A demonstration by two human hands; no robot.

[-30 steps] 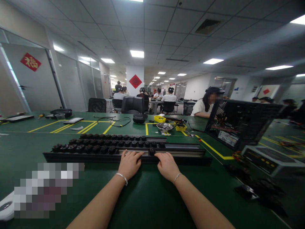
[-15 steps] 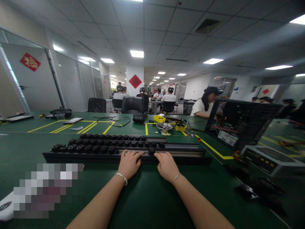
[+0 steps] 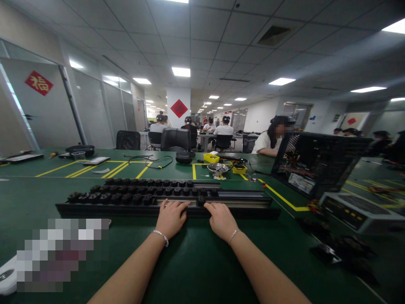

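While both palms face down on a green felt-like bench [image 3: 196, 261], the left hand [image 3: 171, 217] and right hand [image 3: 221, 219] rest their loosely spread fingers on the near edge of a long black rack [image 3: 95, 207]. Grasping nothing, the fingertips touch its ridged metal rails, where rows of round black knobs [image 3: 133, 192] sit just beyond. An open computer case [image 3: 319, 162] stands well to the right.
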